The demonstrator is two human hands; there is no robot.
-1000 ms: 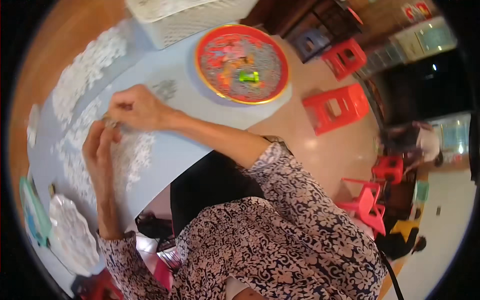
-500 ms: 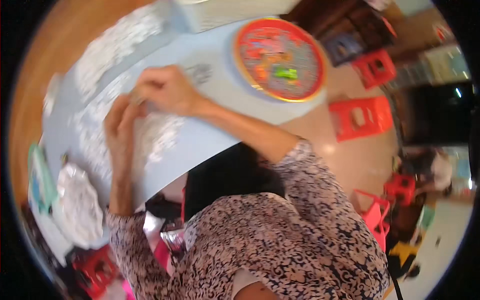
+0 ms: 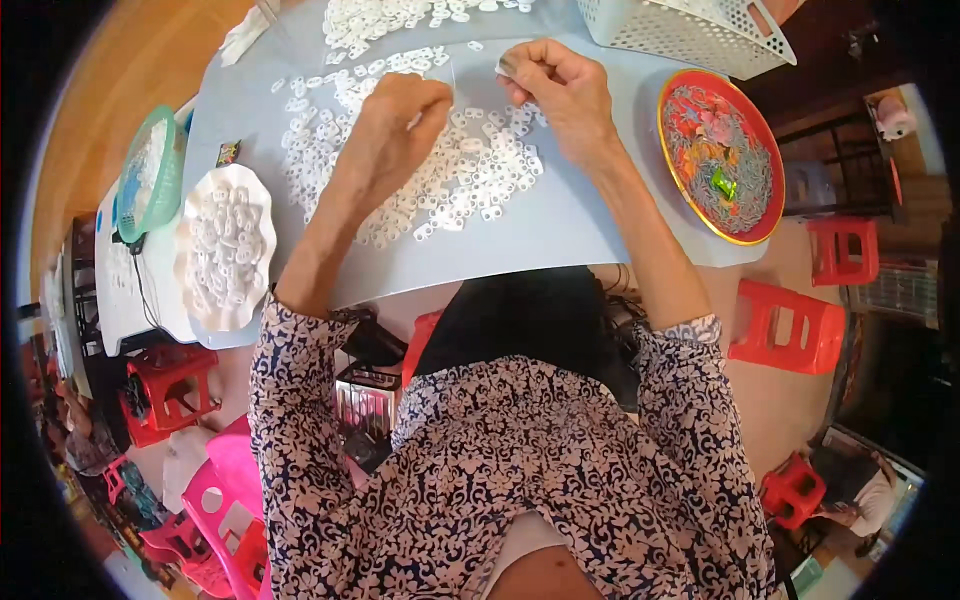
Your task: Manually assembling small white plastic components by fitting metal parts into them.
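Many small white ring-shaped plastic pieces [image 3: 460,180] lie scattered over a pale blue table [image 3: 560,225]. My left hand [image 3: 395,125] hovers over the pile with its fingers pinched together; whether it holds a piece is hidden. My right hand [image 3: 555,85] is raised above the table's far side, pinching a small white piece [image 3: 505,66] between thumb and fingertips. A thin thread seems to run between the two hands. My patterned sleeves come in from below.
A white scalloped dish [image 3: 225,245] full of white pieces and a teal mesh bowl [image 3: 150,170] stand at the left. A round red tray [image 3: 720,155] with mixed bits is at the right, a white perforated basket [image 3: 690,30] behind it. Red stools [image 3: 795,325] stand on the floor.
The view has swung, so the table now sits higher and more level. My hands, earlier touching over the pile, have drawn apart, the right one now lifted with a piece.
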